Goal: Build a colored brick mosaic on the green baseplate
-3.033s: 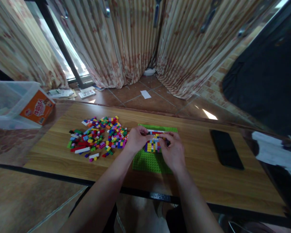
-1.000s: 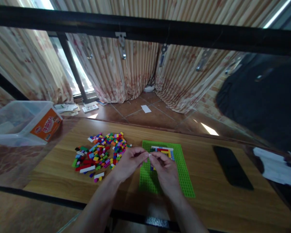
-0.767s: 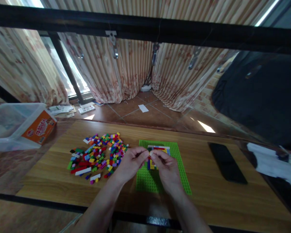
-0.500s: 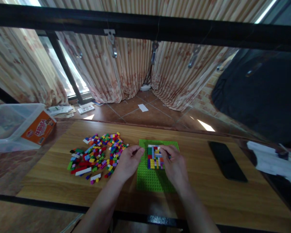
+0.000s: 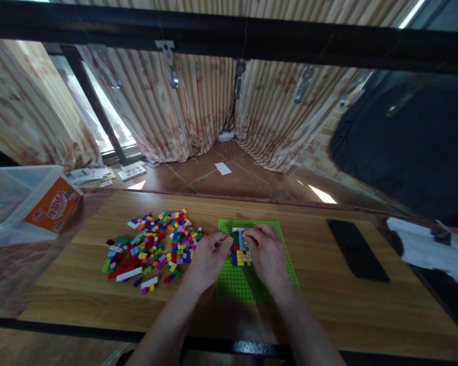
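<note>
A green studded baseplate (image 5: 238, 287) lies on the wooden table, with a block of coloured toy bricks (image 5: 241, 258) built on its upper middle. Over the right part of those bricks is my right hand (image 5: 267, 251), its fingers pinched together and covering some of them. My left hand (image 5: 209, 256) hovers at the baseplate's left edge, thumb and forefinger closed together near the built bricks. Whatever either pinch holds is too small or hidden to make out. Left of my left hand spreads a loose pile of mixed bricks (image 5: 148, 249).
A black phone (image 5: 356, 249) lies on the right side of the wooden table (image 5: 316, 305). At the far left stands a clear plastic bin (image 5: 7, 223) with an orange label. Papers (image 5: 416, 239) lie beyond the table's right edge. A black bar (image 5: 213, 33) crosses the top of the view.
My right hand has shifted slightly left over the built bricks, covering more of them. My left hand has come a little closer to them. The camera view has shifted slightly.
</note>
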The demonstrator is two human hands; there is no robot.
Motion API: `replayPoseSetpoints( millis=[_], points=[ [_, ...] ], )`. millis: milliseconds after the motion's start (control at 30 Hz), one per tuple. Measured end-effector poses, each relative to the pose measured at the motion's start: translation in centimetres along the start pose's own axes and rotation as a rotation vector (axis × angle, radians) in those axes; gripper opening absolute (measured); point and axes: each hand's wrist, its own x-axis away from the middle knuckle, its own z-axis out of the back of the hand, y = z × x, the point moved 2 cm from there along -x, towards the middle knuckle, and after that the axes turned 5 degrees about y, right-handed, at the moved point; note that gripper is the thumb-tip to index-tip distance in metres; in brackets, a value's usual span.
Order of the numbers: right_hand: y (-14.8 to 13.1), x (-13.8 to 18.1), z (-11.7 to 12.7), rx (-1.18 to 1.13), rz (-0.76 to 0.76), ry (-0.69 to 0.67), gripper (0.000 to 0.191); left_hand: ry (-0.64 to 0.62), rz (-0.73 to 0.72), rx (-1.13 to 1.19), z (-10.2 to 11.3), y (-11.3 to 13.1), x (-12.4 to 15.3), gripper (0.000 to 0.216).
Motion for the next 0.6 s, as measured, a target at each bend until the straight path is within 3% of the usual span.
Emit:
replayPoseSetpoints(
  millis=[367, 600],
  points=[
    [0.5, 0.2, -0.4, -0.056, -0.001, 0.040, 0.022, -0.025, -0.040, -0.053, -0.3, 0.1, 0.3, 0.032],
    [-0.1, 0.9, -0.4, 0.068, 0.052, 0.007, 0.026, -0.015, -0.076, -0.070, -0.2, 0.5, 0.4, 0.032]
  ],
)
